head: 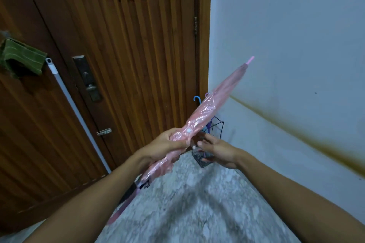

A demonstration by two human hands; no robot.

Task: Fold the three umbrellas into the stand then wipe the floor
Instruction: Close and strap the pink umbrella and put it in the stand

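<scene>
A folded pink see-through umbrella (215, 102) slants from lower left to upper right, its pink tip near the white wall. My left hand (167, 145) is wrapped around its canopy near the middle. My right hand (217, 151) is just to the right of it, fingers apart at the umbrella's small strap, and I cannot tell whether it touches. Behind the hands, a black wire umbrella stand (216, 126) sits in the corner. It holds an umbrella with a blue hooked handle (197, 99) and a purple one (209, 125).
A brown wooden door (122, 49) with a dark lock plate (87, 78) fills the left. A white-handled mop (79, 116) leans on it, with a green cloth (21, 56) hanging above. The speckled grey floor (197, 203) spreads below.
</scene>
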